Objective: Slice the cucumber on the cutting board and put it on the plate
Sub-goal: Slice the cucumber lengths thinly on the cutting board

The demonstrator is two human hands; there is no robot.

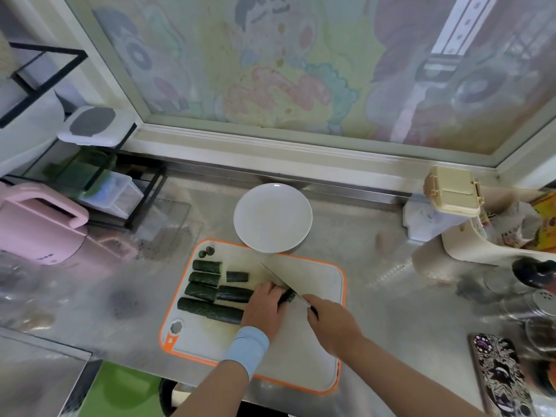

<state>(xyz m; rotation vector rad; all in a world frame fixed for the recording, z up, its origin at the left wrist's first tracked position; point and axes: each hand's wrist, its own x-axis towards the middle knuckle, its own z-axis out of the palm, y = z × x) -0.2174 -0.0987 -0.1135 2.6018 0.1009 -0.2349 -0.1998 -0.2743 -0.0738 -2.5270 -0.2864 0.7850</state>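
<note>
A white cutting board (319, 284) with an orange rim lies on the steel counter. Several dark green cucumber lengths (210, 293) lie on its left half, with small end bits (207, 252) at the far left corner. My left hand (264, 308) holds down a cucumber piece (287, 296) near the board's middle. My right hand (332, 322) grips the handle of a knife (275, 276), whose blade runs over that piece toward the far left. A white plate (273, 218), with nothing on it, sits just beyond the board and overlaps its far edge.
A pink appliance (39, 227) and a black wire rack (99, 176) stand at the left. Right of the board are a beige box (451, 191), a cream container (481, 245), jars (535, 296) and a patterned phone (499, 377). A window frame (270, 142) runs behind the counter.
</note>
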